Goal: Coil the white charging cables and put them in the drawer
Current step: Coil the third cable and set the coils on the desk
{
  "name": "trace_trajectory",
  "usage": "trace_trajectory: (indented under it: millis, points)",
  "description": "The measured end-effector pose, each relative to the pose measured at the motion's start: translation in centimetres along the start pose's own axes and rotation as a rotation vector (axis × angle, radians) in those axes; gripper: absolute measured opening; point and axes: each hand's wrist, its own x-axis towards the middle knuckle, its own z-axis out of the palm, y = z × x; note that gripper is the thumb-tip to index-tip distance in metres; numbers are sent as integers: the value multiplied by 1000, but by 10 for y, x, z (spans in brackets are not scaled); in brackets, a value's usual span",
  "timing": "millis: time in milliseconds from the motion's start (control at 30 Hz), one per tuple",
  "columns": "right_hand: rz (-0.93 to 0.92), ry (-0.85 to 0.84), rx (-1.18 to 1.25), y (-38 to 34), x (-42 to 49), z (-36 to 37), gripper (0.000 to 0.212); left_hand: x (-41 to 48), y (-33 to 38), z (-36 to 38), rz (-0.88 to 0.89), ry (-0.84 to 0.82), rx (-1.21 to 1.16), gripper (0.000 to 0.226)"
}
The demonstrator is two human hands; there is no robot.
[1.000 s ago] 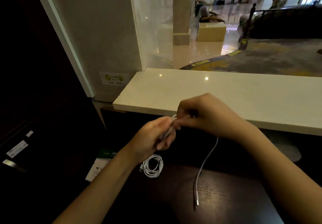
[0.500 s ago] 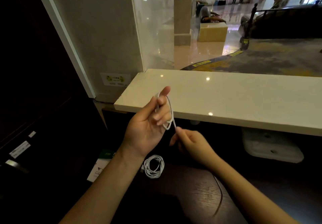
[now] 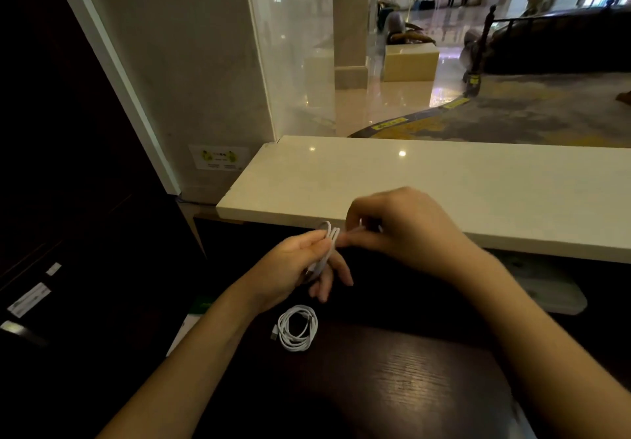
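The left hand [image 3: 297,264] grips a bundle of loops of a white cable [image 3: 329,237]. Thumb and curled fingers clamp the loops, while two fingers point down, loose. The right hand [image 3: 406,230] sits just beside it at the top of the loops, its fingers curled and pinching a short run of the same cable. Both hands hover in front of the edge of the pale counter [image 3: 478,196]. A second, coiled cable [image 3: 297,328] lies flat on the dark desk [image 3: 409,387], directly below the left hand and apart from it, touched by neither hand.
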Motion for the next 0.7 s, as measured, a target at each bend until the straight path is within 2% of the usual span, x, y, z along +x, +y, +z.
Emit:
trace_trajectory:
  millis: [100, 167, 233, 333, 400, 467, 533, 600, 700]
  points:
    - [43, 36, 230, 21, 12, -3, 22, -7, 3, -7, -35, -130, -298, 34]
    - [95, 44, 399, 30, 12, 9, 22, -10, 2, -11, -8, -277, -547, 34]
    - [158, 34, 532, 31, 8, 27, 30, -11, 4, -8, 27, -376, -826, 39]
    - [266, 57, 640, 18, -3, 64, 53, -8, 5, -3, 70, -355, -1020, 39]
    - [358, 78, 705, 8, -10, 85, 56, -2, 5, -3, 115, -348, -1095, 40]
    - [413, 24, 737, -3, -17, 97, 50, 2, 9, -3, 152, -289, -1119, 41]
    - [382, -58, 726, -15, -22, 100, 34, 8, 14, 1, 183, -145, -1029, 41]
    - [312, -103, 609, -24, -26, 98, 24, 12, 12, 3, 201, 96, -831, 41]
    - [223, -176, 332, -32, -27, 88, 23, 14, 5, 8, 230, 263, -594, 40]
